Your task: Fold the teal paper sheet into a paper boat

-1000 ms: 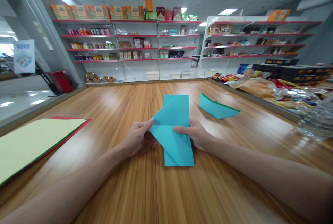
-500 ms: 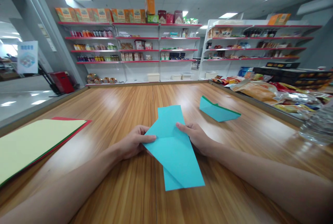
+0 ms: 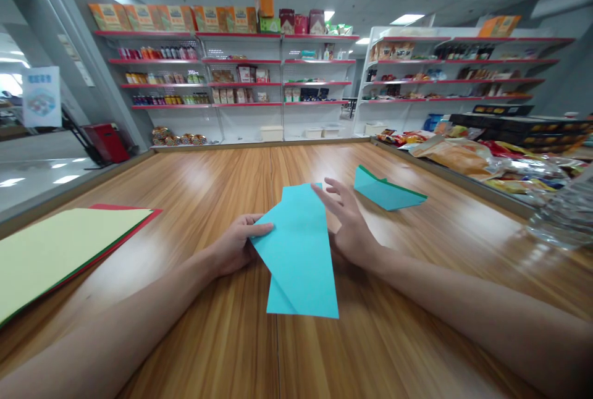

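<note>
A folded sheet of light-blue paper (image 3: 299,251) is held a little above the wooden table, its long side running toward me. My left hand (image 3: 241,241) pinches its left corner, thumb on top and the other fingers hidden underneath. At the paper's upper right edge, my right hand (image 3: 349,220) has its fingers raised and spread, gripping nothing. Whether its lower part touches the paper's edge I cannot tell. Beyond that hand lies a folded blue paper boat (image 3: 389,192) with a green rim.
On the left of the wooden table (image 3: 208,183) lies a stack of coloured paper (image 3: 69,247), pale yellow on top with green and red below. Snack packets (image 3: 458,158) and a clear plastic bottle (image 3: 563,220) are along the right. Stocked shelves (image 3: 241,68) stand behind.
My right hand has let go of the paper's right edge and lifted, its fingers spreading. The paper's near end has swung left. My left hand keeps its hold.
</note>
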A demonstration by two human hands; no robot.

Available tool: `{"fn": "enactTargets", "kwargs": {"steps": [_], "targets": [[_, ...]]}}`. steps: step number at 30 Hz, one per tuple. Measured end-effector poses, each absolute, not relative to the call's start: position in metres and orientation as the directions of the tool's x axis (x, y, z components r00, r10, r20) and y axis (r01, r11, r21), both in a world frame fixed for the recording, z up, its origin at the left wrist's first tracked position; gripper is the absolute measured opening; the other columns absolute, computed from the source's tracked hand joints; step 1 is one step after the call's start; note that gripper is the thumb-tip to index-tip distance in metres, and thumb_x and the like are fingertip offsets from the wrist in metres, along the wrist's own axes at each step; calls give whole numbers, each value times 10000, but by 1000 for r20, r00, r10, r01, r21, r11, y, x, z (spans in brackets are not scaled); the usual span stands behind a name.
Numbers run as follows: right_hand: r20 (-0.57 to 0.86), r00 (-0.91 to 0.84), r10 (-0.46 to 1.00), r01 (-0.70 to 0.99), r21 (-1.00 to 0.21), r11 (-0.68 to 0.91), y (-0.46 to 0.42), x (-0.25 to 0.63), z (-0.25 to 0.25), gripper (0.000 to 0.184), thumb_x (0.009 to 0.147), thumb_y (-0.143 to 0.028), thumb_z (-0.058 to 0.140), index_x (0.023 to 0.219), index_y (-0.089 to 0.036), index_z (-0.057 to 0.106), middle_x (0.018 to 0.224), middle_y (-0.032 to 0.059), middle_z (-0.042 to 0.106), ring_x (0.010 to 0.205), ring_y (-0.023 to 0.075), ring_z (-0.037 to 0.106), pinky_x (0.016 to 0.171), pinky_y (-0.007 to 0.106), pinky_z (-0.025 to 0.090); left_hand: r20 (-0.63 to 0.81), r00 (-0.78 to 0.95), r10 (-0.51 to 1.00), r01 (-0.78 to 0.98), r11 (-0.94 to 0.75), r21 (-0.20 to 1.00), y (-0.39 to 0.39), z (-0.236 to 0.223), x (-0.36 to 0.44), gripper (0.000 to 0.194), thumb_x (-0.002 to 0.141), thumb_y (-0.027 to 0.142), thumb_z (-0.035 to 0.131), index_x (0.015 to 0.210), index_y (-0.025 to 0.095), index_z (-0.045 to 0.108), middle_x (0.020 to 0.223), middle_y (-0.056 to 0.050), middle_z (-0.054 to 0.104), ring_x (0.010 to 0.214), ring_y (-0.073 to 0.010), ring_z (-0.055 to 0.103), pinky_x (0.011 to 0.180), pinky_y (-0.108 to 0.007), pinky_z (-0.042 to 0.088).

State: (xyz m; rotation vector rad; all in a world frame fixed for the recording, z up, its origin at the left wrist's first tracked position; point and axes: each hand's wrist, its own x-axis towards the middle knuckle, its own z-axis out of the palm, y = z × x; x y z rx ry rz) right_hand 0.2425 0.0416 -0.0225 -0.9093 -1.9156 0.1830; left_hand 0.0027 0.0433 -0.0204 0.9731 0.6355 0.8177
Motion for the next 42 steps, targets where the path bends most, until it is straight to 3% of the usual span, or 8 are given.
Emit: {"fn": "enactTargets", "kwargs": {"steps": [5, 10, 14, 17, 20, 23, 35, 42], "targets": [[666, -584, 464, 568, -73, 820, 27, 242, -13, 434, 882, -107, 456, 1196, -379, 582, 1492, -30, 263, 1366, 281, 212, 1092, 552, 181, -101, 559, 823, -315, 324, 892, 40, -16, 4, 318, 750, 224, 654, 1025, 65, 641, 917, -152, 688, 786, -221, 651, 780, -343, 495], [650, -541, 534, 610, -135, 781, 31, 245, -15, 444, 860, -106, 442, 1285, -211, 514, 1322, 103, 519, 1253, 267, 438, 1061, 516, 293, -62, 404, 913, -397, 236, 887, 43, -18, 8, 347, 841, 334, 529, 1096, 107, 590, 1008, -141, 654, 867, -234, 640, 817, -389, 495], [574, -520, 632, 720, -104, 687, 39, 247, -17, 395, 763, -13, 430, 1075, -132, 641, 1172, 145, 618, 1140, 283, 538, 982, 460, 406, 243, 86, 966, -122, -231, 965, 40, -15, 7, 415, 870, 340, 497, 1235, 143, 499, 1282, -153, 517, 1194, -274, 474, 991, -449, 371], [487, -572, 659, 728, -68, 682, 38, 243, -17, 369, 715, 4, 446, 981, -138, 658, 1141, 133, 630, 1105, 273, 555, 944, 421, 438, 554, 270, 788, 334, -616, 714, 25, -9, 8, 405, 866, 301, 512, 1251, 174, 517, 1355, -120, 466, 1289, -264, 361, 1089, -447, 231], [464, -636, 616, 659, -88, 747, 34, 238, -19, 344, 730, -39, 493, 1016, -160, 641, 1125, 111, 636, 1072, 248, 569, 920, 386, 450, 532, 607, 590, 426, -807, 409, 8, -8, 19, 472, 827, 343, 559, 1266, 176, 516, 1360, -137, 462, 1275, -286, 386, 1072, -445, 281], [457, -699, 549, 573, -100, 813, 33, 235, -20, 318, 758, -55, 495, 1016, -164, 646, 1068, 99, 659, 1037, 231, 583, 916, 376, 449, 383, 689, 615, 524, -788, 322, -2, -12, 33, 676, 786, 422, 593, 1368, 144, 390, 1405, -175, 403, 1292, -332, 359, 1061, -496, 291], [447, -719, 533, 503, -195, 842, 40, 243, -24, 292, 848, -147, 514, 1094, -211, 656, 1146, 71, 652, 1108, 223, 567, 974, 414, 414, 160, 677, 718, 645, -684, 341, 20, 0, 14, 315, 755, 118, 523, 1033, 205, 643, 1068, -112, 660, 1046, -291, 581, 894, -403, 441], [413, -752, 514, 426, -291, 857, 38, 239, -23, 305, 896, -144, 459, 1123, -236, 641, 1133, 39, 663, 1133, 199, 561, 985, 372, 417, 279, 663, 695, 658, -718, 227, 13, -6, 28, 233, 864, 228, 440, 922, 170, 658, 878, -124, 665, 891, -260, 600, 828, -371, 448]]}}
